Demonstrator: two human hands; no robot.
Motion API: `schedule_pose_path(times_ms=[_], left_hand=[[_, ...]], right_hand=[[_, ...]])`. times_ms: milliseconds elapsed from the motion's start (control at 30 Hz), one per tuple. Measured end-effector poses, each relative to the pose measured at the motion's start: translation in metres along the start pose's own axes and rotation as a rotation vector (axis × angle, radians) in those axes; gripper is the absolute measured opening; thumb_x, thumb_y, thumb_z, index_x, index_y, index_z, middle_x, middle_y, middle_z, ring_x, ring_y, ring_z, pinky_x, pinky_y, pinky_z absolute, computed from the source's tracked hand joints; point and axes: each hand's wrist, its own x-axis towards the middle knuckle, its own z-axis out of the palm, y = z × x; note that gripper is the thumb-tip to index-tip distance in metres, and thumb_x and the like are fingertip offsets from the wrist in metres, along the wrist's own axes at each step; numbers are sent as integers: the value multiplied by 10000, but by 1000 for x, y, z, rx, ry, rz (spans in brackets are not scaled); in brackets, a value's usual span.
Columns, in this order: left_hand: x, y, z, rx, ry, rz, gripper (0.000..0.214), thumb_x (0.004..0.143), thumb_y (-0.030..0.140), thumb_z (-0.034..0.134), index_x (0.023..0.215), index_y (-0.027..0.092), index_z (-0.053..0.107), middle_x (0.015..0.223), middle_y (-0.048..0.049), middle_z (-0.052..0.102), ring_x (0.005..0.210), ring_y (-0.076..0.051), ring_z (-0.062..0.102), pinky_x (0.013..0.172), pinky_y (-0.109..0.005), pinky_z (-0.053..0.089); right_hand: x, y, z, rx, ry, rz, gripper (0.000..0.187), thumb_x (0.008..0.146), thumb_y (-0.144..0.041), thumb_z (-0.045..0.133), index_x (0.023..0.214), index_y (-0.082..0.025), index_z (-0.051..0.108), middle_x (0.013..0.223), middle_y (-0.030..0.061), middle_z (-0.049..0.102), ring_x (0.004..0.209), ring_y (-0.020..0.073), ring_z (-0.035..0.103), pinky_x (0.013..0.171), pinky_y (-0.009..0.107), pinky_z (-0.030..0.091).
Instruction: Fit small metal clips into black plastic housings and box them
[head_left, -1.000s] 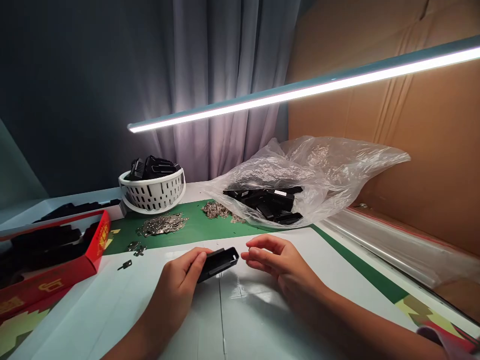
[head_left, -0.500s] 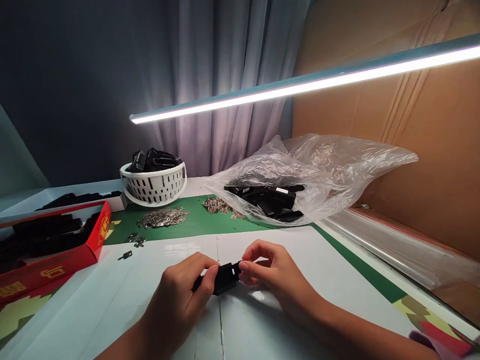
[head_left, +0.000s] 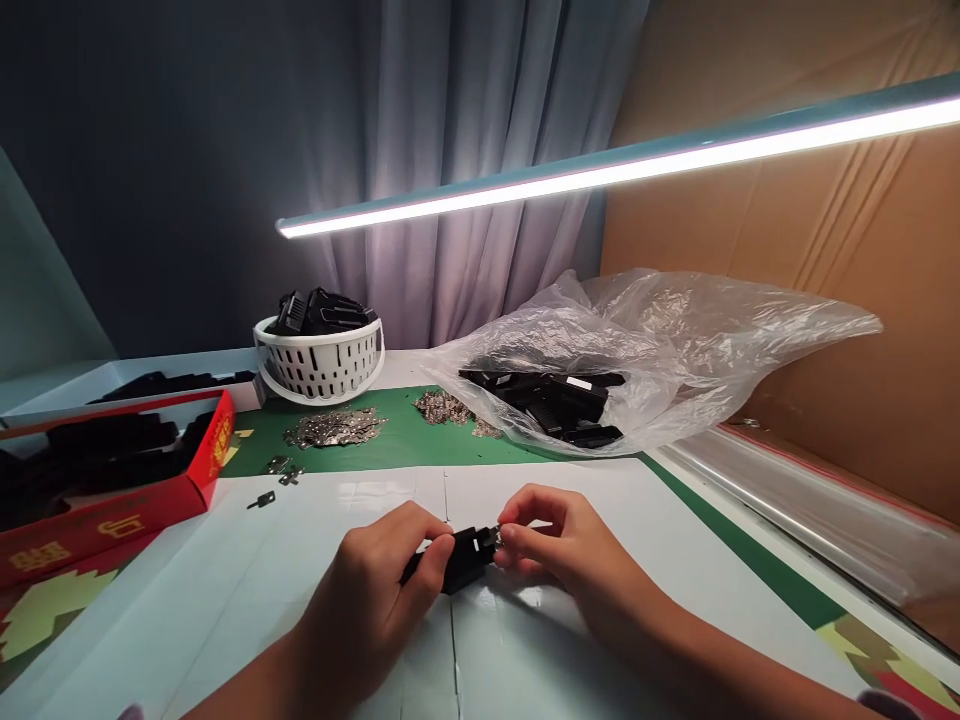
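Gripping a black plastic casing [head_left: 463, 562] in the left hand [head_left: 367, 590], with the right hand [head_left: 566, 545] close against its end, pinching a small metal piece [head_left: 495, 537].

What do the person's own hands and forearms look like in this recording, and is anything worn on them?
Both the left hand and the right hand are bare, with no gloves, and no ring or watch shows on either. The left forearm and right forearm are uncovered as far as the view reaches, with no sleeve, cable or marking visible.
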Motion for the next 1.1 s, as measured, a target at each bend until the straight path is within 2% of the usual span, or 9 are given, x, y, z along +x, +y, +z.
schedule_pose_path(times_ms=[133, 333, 533, 700, 933, 1100], left_hand=[[1, -1, 1, -7, -25, 4, 278, 838, 234, 283, 714, 164, 522, 609, 5, 522, 517, -103, 490, 488, -206, 368], [2, 1, 0, -8, -67, -26, 342, 849, 259, 214, 690, 165, 502, 577, 2, 475, 480, -111, 448, 462, -226, 357], [4, 3, -2, -49, -123, -79, 300, 846, 294, 220, 717, 175, 463, 599, 5, 471, 506, -118, 449, 485, -234, 359], [7, 4, -2, -88, -164, -117, 270, 828, 326, 246, 724, 182, 450, 626, 5, 478, 526, -123, 445, 503, -238, 354], [8, 6, -3, -144, -259, -135, 182, 779, 260, 290, 868, 189, 432, 646, 17, 506, 523, -129, 443, 513, -240, 341], [9, 6, -4, -162, -315, -149, 201, 798, 261, 264, 873, 194, 438, 657, 11, 531, 513, -128, 440, 488, -232, 335]], right_hand=[[1, 2, 1, -38, -7, -52, 219, 583, -268, 615, 621, -113, 465, 511, -19, 520, 482, 67, 517, 468, 157, 389], [3, 4, -3, -22, -54, -17, 268, 568, -298, 651, 621, -121, 456, 537, -36, 498, 499, 70, 539, 474, 153, 410], [5, 5, -6, 25, -79, 44, 347, 533, -340, 688, 699, -132, 465, 616, -41, 485, 566, 95, 577, 477, 145, 422], [4, 5, -7, -26, -134, 38, 289, 604, -338, 641, 702, -124, 473, 591, -33, 499, 581, 91, 576, 486, 139, 419], [4, 6, -7, -37, -126, 21, 297, 588, -349, 638, 687, -121, 475, 607, -30, 508, 581, 104, 584, 498, 162, 447], [5, 5, -6, -78, -122, -20, 263, 614, -340, 613, 674, -128, 471, 614, -28, 510, 586, 98, 579, 532, 177, 457]])
